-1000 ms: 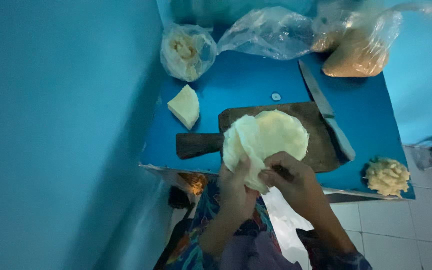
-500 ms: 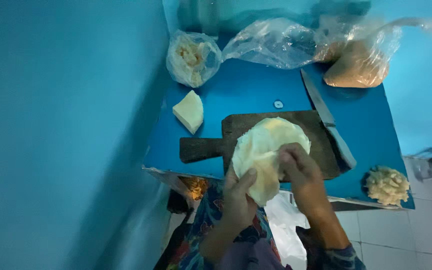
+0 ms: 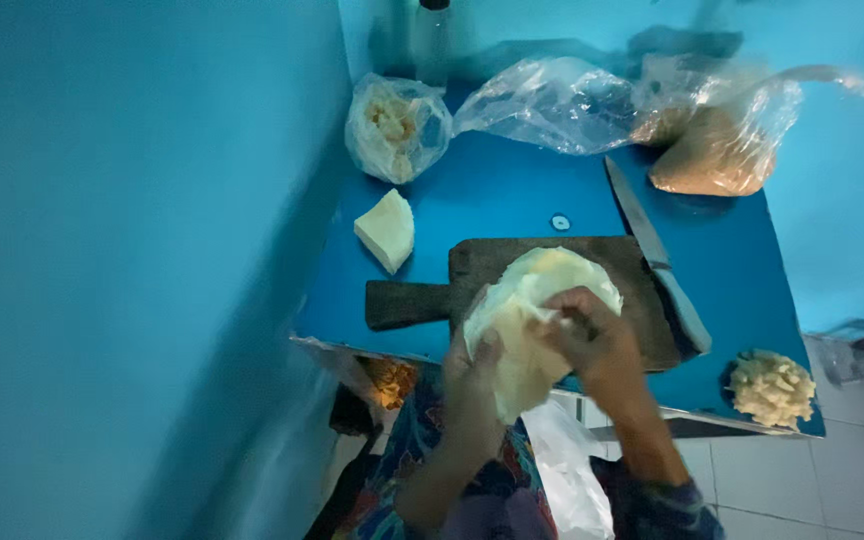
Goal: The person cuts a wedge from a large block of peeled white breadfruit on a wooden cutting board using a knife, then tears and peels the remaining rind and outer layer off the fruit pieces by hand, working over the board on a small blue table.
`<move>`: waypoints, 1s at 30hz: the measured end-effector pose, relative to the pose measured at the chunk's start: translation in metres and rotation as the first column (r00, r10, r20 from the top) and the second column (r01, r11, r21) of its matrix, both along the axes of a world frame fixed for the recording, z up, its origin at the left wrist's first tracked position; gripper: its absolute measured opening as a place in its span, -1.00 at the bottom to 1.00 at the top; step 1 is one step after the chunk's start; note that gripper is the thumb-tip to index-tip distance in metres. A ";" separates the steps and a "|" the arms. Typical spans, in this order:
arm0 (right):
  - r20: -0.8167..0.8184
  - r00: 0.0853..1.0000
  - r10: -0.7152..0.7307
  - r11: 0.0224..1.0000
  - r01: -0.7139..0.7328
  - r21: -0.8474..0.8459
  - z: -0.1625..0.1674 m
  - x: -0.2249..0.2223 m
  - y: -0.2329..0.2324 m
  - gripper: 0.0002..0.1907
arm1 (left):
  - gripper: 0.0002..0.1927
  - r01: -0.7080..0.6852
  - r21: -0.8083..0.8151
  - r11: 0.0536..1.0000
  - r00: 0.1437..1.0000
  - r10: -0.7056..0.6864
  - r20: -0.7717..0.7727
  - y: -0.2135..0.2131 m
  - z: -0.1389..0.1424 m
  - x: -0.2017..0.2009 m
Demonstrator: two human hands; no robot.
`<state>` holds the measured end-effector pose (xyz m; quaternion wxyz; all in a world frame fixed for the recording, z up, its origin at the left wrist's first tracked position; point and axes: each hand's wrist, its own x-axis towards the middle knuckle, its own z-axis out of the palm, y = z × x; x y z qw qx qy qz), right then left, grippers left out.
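Cabbage (image 3: 537, 320): pale, round, held over the near edge of the cutting board (image 3: 512, 265); left hand (image 3: 474, 375) cups its lower side, right hand (image 3: 592, 335) grips a loose outer leaf on top (step in hand, seemingly: peeling leaves; a steady pull away from the head comes next). Knife (image 3: 657, 255): right of the board, untouched. Cabbage wedge (image 3: 387, 230): left of the board. Plastic bags (image 3: 552, 100): behind the board. Shredded heap (image 3: 772, 388): right of the board, at the table (image 3: 512, 190) corner.

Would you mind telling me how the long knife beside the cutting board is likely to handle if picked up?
The knife looks stiff: its long blade lies straight and flat on the blue table. It seems unlikely to roll, being flat. It rests against the edge of the cutting board, so lifting it may nudge the board slightly.
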<state>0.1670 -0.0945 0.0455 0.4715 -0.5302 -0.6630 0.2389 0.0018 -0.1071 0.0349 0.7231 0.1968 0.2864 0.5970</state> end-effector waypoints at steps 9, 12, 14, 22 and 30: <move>-0.721 0.624 -0.303 0.927 0.017 -0.375 0.029 0.081 0.026 -0.75 | -0.49 -0.492 0.086 0.866 0.870 0.493 0.018 0.011 -0.034 -0.060; -0.679 0.676 -0.287 0.914 -0.018 -0.404 0.042 0.077 0.033 -0.65 | -0.44 -0.319 0.066 0.945 0.906 0.284 0.314 0.018 -0.037 -0.079; -0.624 0.732 -0.274 0.910 -0.013 -0.414 0.047 0.068 0.039 -0.63 | -0.44 -0.190 0.003 0.982 0.961 0.186 0.203 0.021 -0.031 -0.078; -0.430 0.884 -0.181 0.922 0.001 -0.386 0.014 0.054 0.061 -0.61 | -0.54 0.395 0.368 0.842 0.496 0.142 -0.856 0.012 0.007 -0.038; -0.274 0.945 -0.180 0.865 0.019 -0.501 -0.014 0.068 0.056 -0.61 | -0.53 0.622 0.275 0.733 0.097 0.277 -0.956 0.016 -0.003 -0.004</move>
